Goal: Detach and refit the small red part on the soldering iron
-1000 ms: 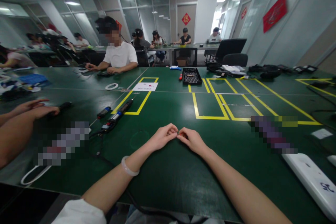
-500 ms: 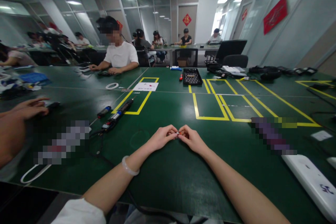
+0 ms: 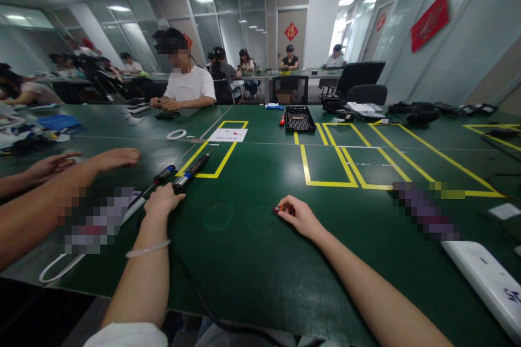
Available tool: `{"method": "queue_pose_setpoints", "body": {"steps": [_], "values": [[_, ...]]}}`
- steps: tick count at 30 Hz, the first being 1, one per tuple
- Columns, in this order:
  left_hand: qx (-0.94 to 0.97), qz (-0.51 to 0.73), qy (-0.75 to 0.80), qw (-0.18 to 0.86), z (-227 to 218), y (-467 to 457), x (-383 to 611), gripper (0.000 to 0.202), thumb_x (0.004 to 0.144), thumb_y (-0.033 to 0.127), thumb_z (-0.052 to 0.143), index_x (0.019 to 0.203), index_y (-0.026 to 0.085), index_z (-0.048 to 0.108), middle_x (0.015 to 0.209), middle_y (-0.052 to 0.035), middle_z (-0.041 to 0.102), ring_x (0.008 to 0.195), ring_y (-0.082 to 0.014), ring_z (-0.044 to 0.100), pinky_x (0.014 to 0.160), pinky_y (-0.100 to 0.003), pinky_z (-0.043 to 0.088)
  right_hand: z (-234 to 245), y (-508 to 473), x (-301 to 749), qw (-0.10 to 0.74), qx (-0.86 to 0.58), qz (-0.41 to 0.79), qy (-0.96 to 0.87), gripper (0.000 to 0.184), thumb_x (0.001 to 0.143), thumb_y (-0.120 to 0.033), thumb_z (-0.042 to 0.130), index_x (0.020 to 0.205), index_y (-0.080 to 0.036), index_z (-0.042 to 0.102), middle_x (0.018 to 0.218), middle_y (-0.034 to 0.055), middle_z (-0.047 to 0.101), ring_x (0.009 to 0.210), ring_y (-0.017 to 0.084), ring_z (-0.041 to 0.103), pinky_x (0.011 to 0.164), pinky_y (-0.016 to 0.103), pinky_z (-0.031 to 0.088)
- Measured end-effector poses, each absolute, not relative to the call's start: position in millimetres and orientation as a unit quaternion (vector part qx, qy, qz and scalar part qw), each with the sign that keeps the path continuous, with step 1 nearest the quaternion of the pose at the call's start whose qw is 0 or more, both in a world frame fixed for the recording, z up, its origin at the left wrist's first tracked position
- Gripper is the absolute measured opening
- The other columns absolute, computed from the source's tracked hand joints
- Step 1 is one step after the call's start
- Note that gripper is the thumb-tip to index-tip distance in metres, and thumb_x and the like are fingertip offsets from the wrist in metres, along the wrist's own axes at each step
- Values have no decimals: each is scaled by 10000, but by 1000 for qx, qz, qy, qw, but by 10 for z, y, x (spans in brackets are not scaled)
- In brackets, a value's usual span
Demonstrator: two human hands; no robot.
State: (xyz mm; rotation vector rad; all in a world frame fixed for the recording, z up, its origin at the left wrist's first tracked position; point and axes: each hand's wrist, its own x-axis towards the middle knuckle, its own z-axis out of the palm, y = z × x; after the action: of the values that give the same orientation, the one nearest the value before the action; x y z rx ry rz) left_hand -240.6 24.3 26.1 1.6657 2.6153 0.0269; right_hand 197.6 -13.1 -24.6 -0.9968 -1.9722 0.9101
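My left hand has reached out to the left and closes over the near end of a black electric screwdriver with a blue and silver band, lying on the green table. A white bangle sits on that forearm. My right hand rests on the table near the middle, fingers pinched on a small red and silver part.
A second screwdriver lies just left of the first. A neighbour's two arms reach in from the left. A black parts tray, a white paper, yellow tape boxes and a white power strip lie around. Other people sit opposite.
My hands were together at the centre on the small part. My left hand has let go and moved left onto the screwdriver; my right hand keeps the part. The neighbour's arm reached forward.
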Motion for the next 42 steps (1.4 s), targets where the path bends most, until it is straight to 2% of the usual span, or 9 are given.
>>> {"method": "queue_pose_setpoints", "body": {"steps": [3,5,13,16,23,28,34,42], "values": [[510,-33,858,49,284,228,-2418,483,783,412,551,1184,145,572,1212,-216,598,1048,-372,605,751,-433,511,-239,-133,1977,363,-394,360,-764,108,852,-218,612,950,-173,612,753,-15,576,629,108,491,617,220,395],[526,-45,848,43,302,223,-2325,469,795,419,543,1173,144,574,1214,-208,601,1059,-362,604,762,-416,508,-232,-133,1973,361,-397,365,-761,117,849,-217,615,956,-172,613,752,-13,584,621,106,491,608,217,394],[587,-30,809,-26,278,202,-1858,527,843,454,484,1272,148,505,1179,-206,596,1050,-353,597,778,-407,498,-221,-129,1955,357,-407,375,-752,128,842,-230,623,956,-171,621,717,-22,584,600,104,496,585,212,390],[617,-20,786,-30,263,220,-1639,534,848,439,490,1313,177,479,1179,-183,595,1052,-335,590,788,-393,494,-229,-125,1957,357,-402,373,-756,117,842,-225,627,948,-175,624,704,-26,569,596,105,495,588,215,388],[703,11,710,-26,213,166,-940,542,868,393,494,1364,185,427,1229,-156,565,1082,-308,544,788,-372,485,-270,-102,1963,374,-384,332,-776,81,844,-207,617,919,-180,610,814,-5,550,645,106,507,617,222,398],[764,52,643,-10,149,79,-466,554,864,370,528,1381,215,403,1249,-138,547,1101,-291,510,824,-363,466,-262,-108,1963,387,-383,338,-768,150,850,-199,603,988,-188,547,813,-17,555,612,101,481,602,220,392],[824,86,559,27,90,2,-95,554,879,353,517,1395,202,383,1292,-130,520,1127,-275,484,869,-364,459,-211,-138,1984,378,-387,262,-799,34,878,-215,574,895,-195,552,837,-2,516,664,119,496,647,235,395],[862,82,498,37,67,-117,88,576,891,338,488,1431,217,327,1341,-88,485,1148,-237,467,917,-343,452,-238,-147,1966,340,-401,177,-832,34,893,-220,567,897,-210,534,977,20,555,764,143,546,681,239,416]]}}
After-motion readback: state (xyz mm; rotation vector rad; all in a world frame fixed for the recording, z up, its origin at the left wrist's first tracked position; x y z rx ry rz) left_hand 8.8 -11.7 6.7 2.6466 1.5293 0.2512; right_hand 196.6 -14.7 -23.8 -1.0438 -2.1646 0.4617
